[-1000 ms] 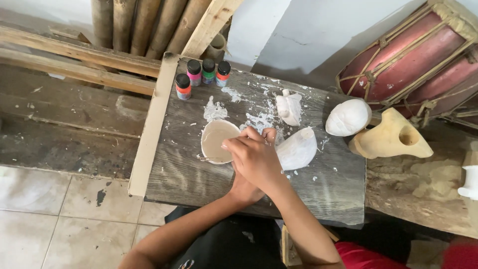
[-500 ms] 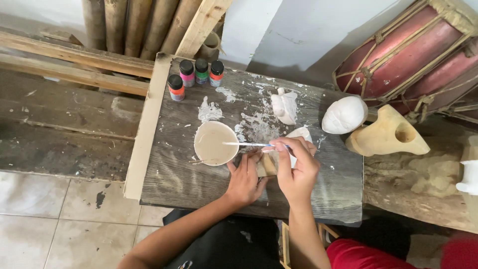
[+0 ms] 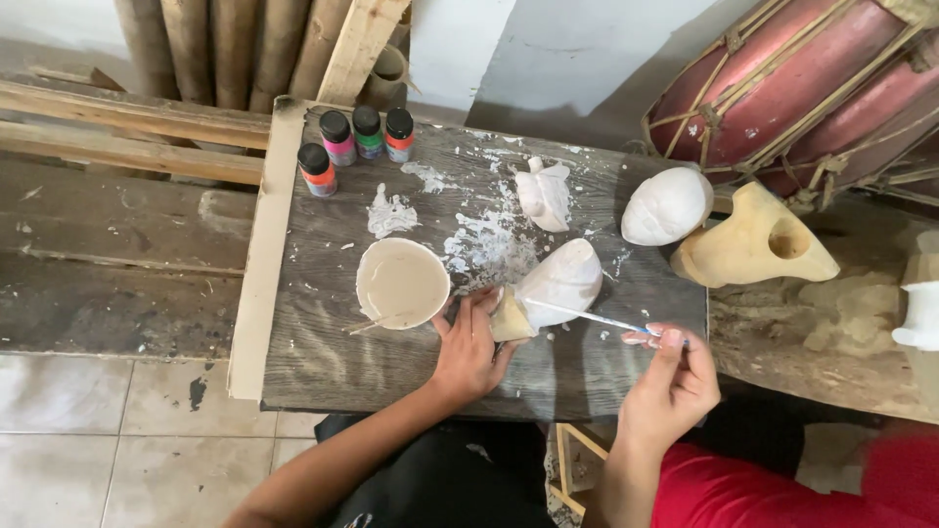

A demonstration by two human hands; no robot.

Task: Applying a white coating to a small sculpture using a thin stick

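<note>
Holding tight, our left hand point(image 3: 469, 342) pinches the bare wooden end of a small carved wooden figure with a white-painted body point(image 3: 558, 286). It lies on its side on the dark grey wooden board point(image 3: 323, 362), near the middle. Our right hand point(image 3: 675, 376) closes its fingertips around a thin paintbrush point(image 3: 587, 315). The brush tip touches the white side of the figure.

We think this is the painting step. One side is white, but the end by our fingers is plain wood. It looks partly done. To keep going well, we would need to hold the figure steady, turn it a little, and put more paint on the brush.

Just left of the figure sits a round white bowl of creamy paint point(image 3: 401, 284), with a thin stick resting in it. White splashes point(image 3: 484, 244) dry on the board behind it. Farther back lies a smaller white carved piece point(image 3: 545, 194). At the back left corner stand four little paint bottles with black caps point(image 3: 354, 142), in orange, pink and green.

To the right, at the board's edge, rests a round white-painted mask shape point(image 3: 667, 205). Beside it is a bare pale wooden carving with a hole point(image 3: 758, 240). A big red drum tied with cords point(image 3: 802, 88) leans behind them. Bamboo poles point(image 3: 225, 49) stand at the back left.
</note>
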